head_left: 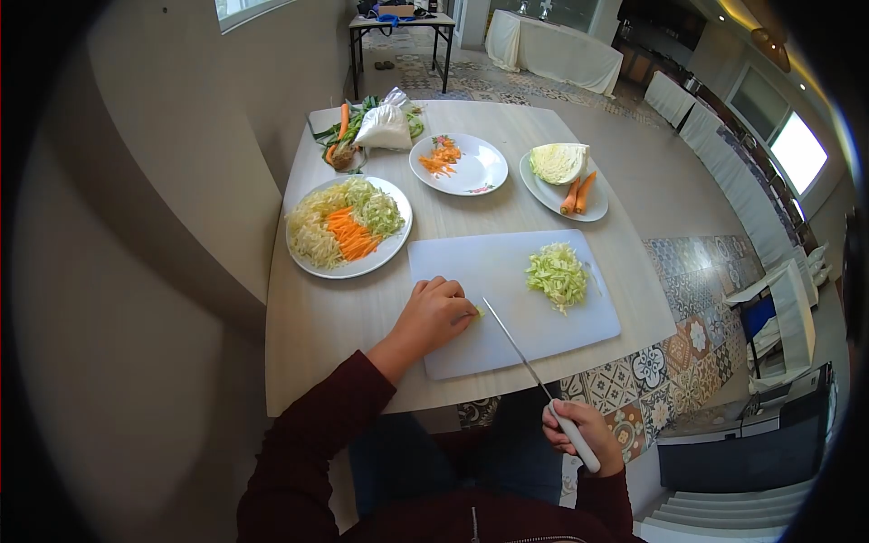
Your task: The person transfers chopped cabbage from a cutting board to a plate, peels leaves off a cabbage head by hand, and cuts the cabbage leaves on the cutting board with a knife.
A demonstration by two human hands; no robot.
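My right hand [584,434] is wrapped round the pale handle of a kitchen knife [516,346], whose blade points up and left over the near part of the white cutting board [507,262]. On the board's left side rests my left hand [436,312], fingers bunched together. A small light-green piece of cabbage [480,310] shows at its fingertips, just left of the blade tip; the rest is hidden under the fingers. Blade and piece are apart. A heap of shredded cabbage [557,274] lies on the board's right side.
Left of the board, a plate [398,237] carries shredded vegetables and carrot strips. Behind stand a flowered plate [484,167] with carrot bits and a plate [534,192] with half a cabbage [559,163] and carrots [579,194]. Whole vegetables and a white-filled bag [386,127] occupy the back left.
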